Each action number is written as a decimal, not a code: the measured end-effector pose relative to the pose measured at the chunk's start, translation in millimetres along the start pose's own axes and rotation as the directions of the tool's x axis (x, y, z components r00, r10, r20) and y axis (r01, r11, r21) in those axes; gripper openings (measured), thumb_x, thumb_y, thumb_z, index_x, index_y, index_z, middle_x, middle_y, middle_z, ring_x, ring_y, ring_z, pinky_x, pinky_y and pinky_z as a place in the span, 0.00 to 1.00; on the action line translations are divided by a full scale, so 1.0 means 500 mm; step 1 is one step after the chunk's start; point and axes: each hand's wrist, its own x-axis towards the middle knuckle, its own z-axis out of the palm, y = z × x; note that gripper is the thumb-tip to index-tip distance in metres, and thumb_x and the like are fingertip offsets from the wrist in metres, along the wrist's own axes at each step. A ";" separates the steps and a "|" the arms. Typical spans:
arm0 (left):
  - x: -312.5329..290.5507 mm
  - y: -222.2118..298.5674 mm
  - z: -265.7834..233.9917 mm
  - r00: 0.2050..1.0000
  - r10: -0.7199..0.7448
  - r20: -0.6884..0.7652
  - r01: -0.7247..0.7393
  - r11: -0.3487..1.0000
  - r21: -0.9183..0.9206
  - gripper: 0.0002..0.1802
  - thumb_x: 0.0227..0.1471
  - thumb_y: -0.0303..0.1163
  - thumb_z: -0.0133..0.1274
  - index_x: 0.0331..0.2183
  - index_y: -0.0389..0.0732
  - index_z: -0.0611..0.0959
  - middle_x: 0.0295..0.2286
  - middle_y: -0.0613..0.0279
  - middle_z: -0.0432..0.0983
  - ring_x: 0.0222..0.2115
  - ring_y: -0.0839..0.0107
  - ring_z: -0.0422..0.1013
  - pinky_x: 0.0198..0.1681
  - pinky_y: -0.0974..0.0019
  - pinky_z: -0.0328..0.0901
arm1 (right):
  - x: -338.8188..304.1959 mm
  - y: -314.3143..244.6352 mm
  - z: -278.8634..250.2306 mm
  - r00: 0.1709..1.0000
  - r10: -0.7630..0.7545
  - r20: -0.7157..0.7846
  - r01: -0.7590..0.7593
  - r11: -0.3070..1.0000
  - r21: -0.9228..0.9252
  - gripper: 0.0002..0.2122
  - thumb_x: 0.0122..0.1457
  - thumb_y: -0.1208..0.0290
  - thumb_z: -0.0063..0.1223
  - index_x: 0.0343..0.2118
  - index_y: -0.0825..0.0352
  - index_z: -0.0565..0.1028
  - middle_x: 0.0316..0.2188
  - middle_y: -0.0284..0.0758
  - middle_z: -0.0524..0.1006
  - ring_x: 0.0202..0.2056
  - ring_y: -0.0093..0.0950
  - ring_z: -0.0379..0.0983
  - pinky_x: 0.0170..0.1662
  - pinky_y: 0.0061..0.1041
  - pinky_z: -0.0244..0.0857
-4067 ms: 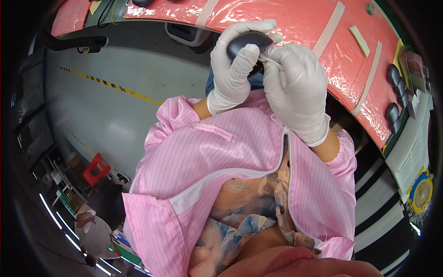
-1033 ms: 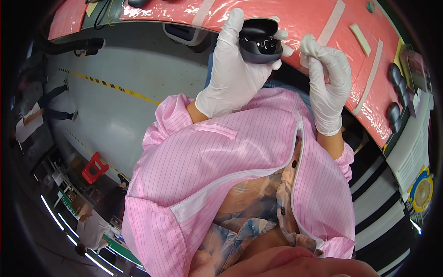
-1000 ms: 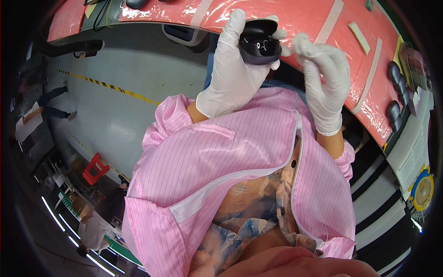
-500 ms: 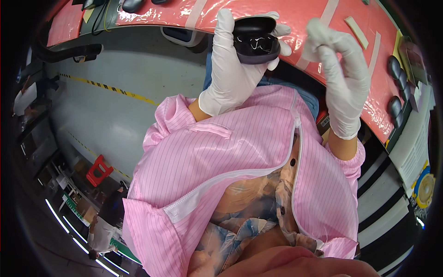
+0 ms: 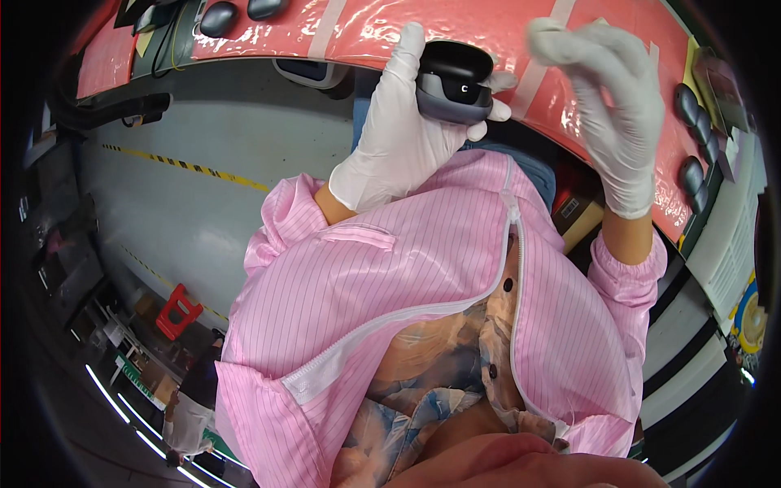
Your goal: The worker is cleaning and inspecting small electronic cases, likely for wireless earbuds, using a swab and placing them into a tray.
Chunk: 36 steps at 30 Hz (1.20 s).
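Left hand [image 5: 399, 138] grips case [image 5: 446, 103], lid raised, at one o'clock in view. Right hand [image 5: 618, 102] at two o'clock, apart from case, fingers curled; cannot tell if grasping anything. Beyond, red mat [image 5: 366, 28]; dark rounded objects [image 5: 218, 19] at eleven.

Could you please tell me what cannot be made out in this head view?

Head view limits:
Right hand: fingertips blurred in head view; anything pinched is unclear.
Open case: underside hidden by left hand, head view.
Dark rounded object at top: cut off by head view's edge.
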 end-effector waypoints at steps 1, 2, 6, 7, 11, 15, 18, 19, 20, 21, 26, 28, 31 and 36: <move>0.000 -0.001 0.000 0.998 -0.060 0.034 0.062 0.996 -0.057 0.35 0.59 0.60 0.30 0.39 0.36 0.74 0.33 0.51 0.76 0.27 0.63 0.75 0.22 0.70 0.65 | 0.025 -0.020 0.016 1.000 0.001 -0.001 -0.001 1.000 0.000 0.15 0.47 0.80 0.59 0.40 0.66 0.75 0.34 0.33 0.74 0.35 0.28 0.72 0.40 0.27 0.67; 0.000 -0.010 0.005 0.996 -0.028 0.082 0.031 0.999 -0.038 0.33 0.60 0.59 0.30 0.39 0.37 0.73 0.32 0.54 0.75 0.28 0.64 0.75 0.23 0.69 0.65 | 0.049 -0.043 0.030 0.985 -0.101 0.141 0.115 0.989 -0.096 0.16 0.42 0.78 0.61 0.38 0.64 0.75 0.32 0.33 0.73 0.35 0.30 0.72 0.39 0.28 0.66; 0.016 -0.015 0.006 0.997 0.049 -0.060 -0.036 0.979 0.199 0.33 0.60 0.59 0.32 0.40 0.36 0.73 0.33 0.53 0.75 0.31 0.64 0.74 0.24 0.68 0.65 | 0.027 -0.040 0.051 0.930 -0.010 0.368 0.125 0.949 -0.290 0.14 0.38 0.75 0.60 0.33 0.62 0.75 0.29 0.34 0.72 0.35 0.33 0.70 0.36 0.31 0.65; 0.020 -0.012 -0.003 0.996 0.064 -0.063 -0.050 0.979 0.198 0.33 0.60 0.59 0.32 0.40 0.36 0.73 0.33 0.53 0.75 0.31 0.64 0.74 0.24 0.68 0.65 | 0.017 -0.026 0.042 0.909 0.079 0.409 0.034 0.964 -0.262 0.12 0.40 0.75 0.59 0.31 0.62 0.75 0.28 0.34 0.72 0.34 0.33 0.71 0.37 0.31 0.65; 0.026 -0.001 -0.001 0.998 0.033 -0.047 -0.033 0.999 0.003 0.35 0.60 0.58 0.32 0.43 0.31 0.71 0.42 0.36 0.72 0.32 0.63 0.75 0.23 0.72 0.67 | -0.005 0.021 -0.013 0.959 0.191 0.208 -0.160 0.975 -0.154 0.08 0.50 0.82 0.52 0.34 0.65 0.77 0.28 0.35 0.76 0.35 0.34 0.72 0.45 0.32 0.65; 0.027 0.005 0.000 0.998 -0.043 -0.049 0.038 0.995 -0.088 0.36 0.60 0.59 0.33 0.44 0.31 0.71 0.43 0.38 0.71 0.32 0.63 0.75 0.22 0.74 0.66 | -0.049 0.017 0.017 0.930 0.358 0.082 -0.363 0.930 0.054 0.09 0.55 0.83 0.50 0.38 0.68 0.77 0.35 0.34 0.77 0.38 0.30 0.74 0.53 0.27 0.64; 0.026 0.005 -0.006 0.997 -0.070 -0.025 0.065 0.985 -0.157 0.35 0.60 0.58 0.34 0.44 0.31 0.70 0.44 0.38 0.70 0.33 0.63 0.74 0.21 0.73 0.65 | -0.082 0.024 0.054 0.848 0.525 0.074 -0.520 0.796 0.311 0.09 0.56 0.83 0.50 0.40 0.70 0.76 0.38 0.36 0.76 0.41 0.27 0.72 0.48 0.24 0.66; 0.027 0.005 -0.007 0.998 -0.064 -0.016 0.061 0.986 -0.154 0.35 0.60 0.58 0.34 0.44 0.31 0.70 0.44 0.38 0.70 0.33 0.63 0.74 0.21 0.73 0.65 | -0.085 0.024 0.062 0.799 0.596 0.081 -0.574 0.717 0.396 0.09 0.56 0.83 0.50 0.40 0.71 0.76 0.39 0.37 0.76 0.42 0.26 0.71 0.47 0.24 0.67; 0.028 0.004 -0.005 0.998 -0.066 -0.016 0.063 0.989 -0.137 0.32 0.60 0.57 0.34 0.41 0.34 0.72 0.40 0.43 0.73 0.33 0.62 0.75 0.23 0.71 0.66 | -0.084 0.020 0.067 0.808 0.589 0.013 -0.535 0.724 0.436 0.06 0.57 0.84 0.49 0.36 0.72 0.76 0.38 0.36 0.75 0.41 0.24 0.71 0.45 0.24 0.67; 0.029 0.003 -0.002 0.997 -0.069 -0.016 0.067 0.991 -0.120 0.30 0.61 0.56 0.34 0.38 0.36 0.73 0.36 0.49 0.75 0.34 0.61 0.75 0.24 0.68 0.67 | -0.086 0.022 0.073 0.810 0.587 0.007 -0.532 0.730 0.429 0.06 0.57 0.84 0.49 0.36 0.72 0.76 0.38 0.36 0.75 0.41 0.24 0.71 0.45 0.24 0.67; 0.016 0.015 0.015 0.992 -0.069 0.105 0.093 0.966 -0.241 0.22 0.52 0.31 0.47 0.47 0.30 0.70 0.41 0.49 0.73 0.46 0.60 0.69 0.51 0.54 0.65 | -0.061 -0.008 0.073 0.626 0.757 -0.188 -0.439 0.541 0.717 0.04 0.54 0.85 0.51 0.32 0.71 0.74 0.34 0.37 0.75 0.32 0.26 0.72 0.39 0.25 0.67; 0.017 0.004 0.012 0.993 -0.029 0.113 0.053 0.975 -0.217 0.21 0.53 0.31 0.47 0.47 0.30 0.71 0.42 0.50 0.73 0.46 0.62 0.69 0.52 0.56 0.65 | -0.042 -0.063 0.064 0.848 0.489 -0.204 -0.351 0.807 0.476 0.06 0.51 0.85 0.53 0.32 0.70 0.74 0.31 0.37 0.74 0.31 0.27 0.71 0.37 0.25 0.66; 0.011 0.004 0.004 0.971 -0.094 0.222 0.131 0.979 -0.159 0.18 0.55 0.31 0.45 0.45 0.31 0.73 0.43 0.53 0.72 0.46 0.66 0.69 0.54 0.59 0.63 | -0.041 -0.094 0.076 0.964 0.212 -0.159 -0.196 0.974 0.113 0.09 0.45 0.84 0.57 0.31 0.66 0.76 0.25 0.34 0.73 0.28 0.30 0.69 0.32 0.27 0.64; 0.011 -0.004 0.016 0.994 0.022 0.104 -0.006 0.988 -0.155 0.18 0.58 0.34 0.43 0.45 0.31 0.74 0.44 0.53 0.72 0.47 0.64 0.68 0.56 0.58 0.62 | -0.060 -0.070 0.091 0.914 0.353 -0.198 -0.338 0.935 0.109 0.13 0.43 0.83 0.56 0.34 0.62 0.79 0.22 0.31 0.71 0.26 0.30 0.68 0.29 0.27 0.62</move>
